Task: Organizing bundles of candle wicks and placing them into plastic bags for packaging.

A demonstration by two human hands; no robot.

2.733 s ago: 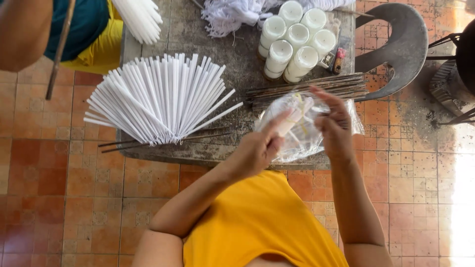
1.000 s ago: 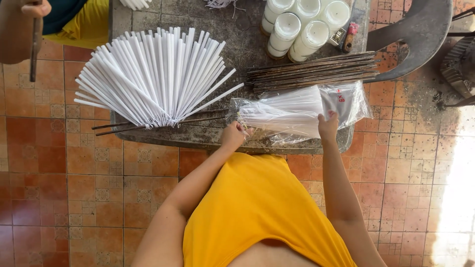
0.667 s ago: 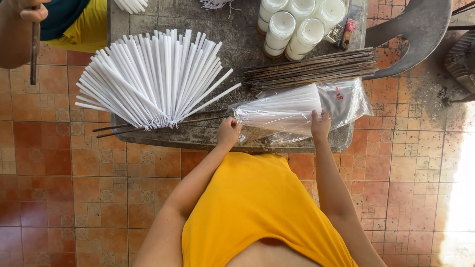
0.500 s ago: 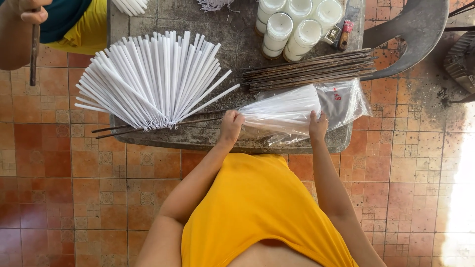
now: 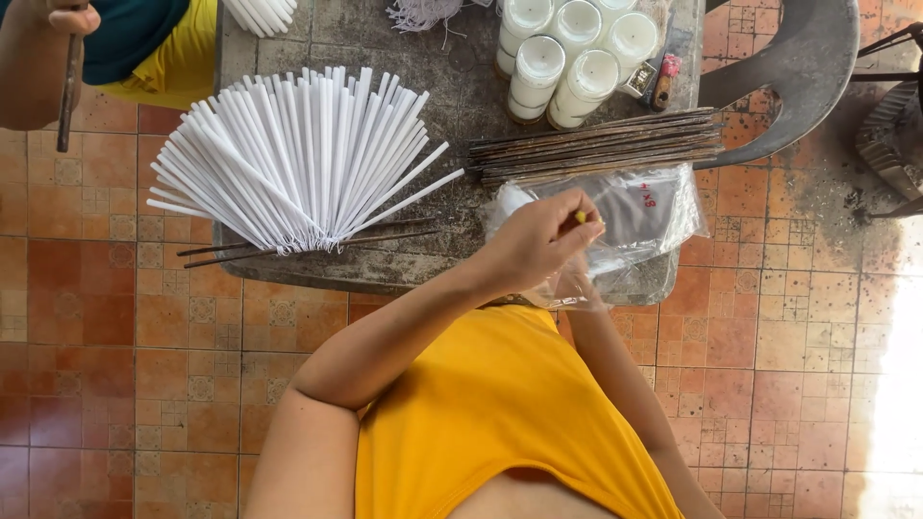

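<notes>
Right of centre in the frame, the left hand point(image 5: 534, 248) was closed on the clear plastic bag point(image 5: 630, 216), pinching something small and yellow. The right hand was hidden beneath it, its grip impossible to tell. A fan of white sticks point(image 5: 298, 159) lay at upper left.

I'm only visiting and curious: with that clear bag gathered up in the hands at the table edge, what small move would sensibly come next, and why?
Probably closing the bag's mouth. The left hand pinches the gathered end of the clear plastic bag, a small yellow thing at its fingertips. The right hand is hidden beneath, so its grip is unclear. The bag lies on the table, white inside.
</notes>
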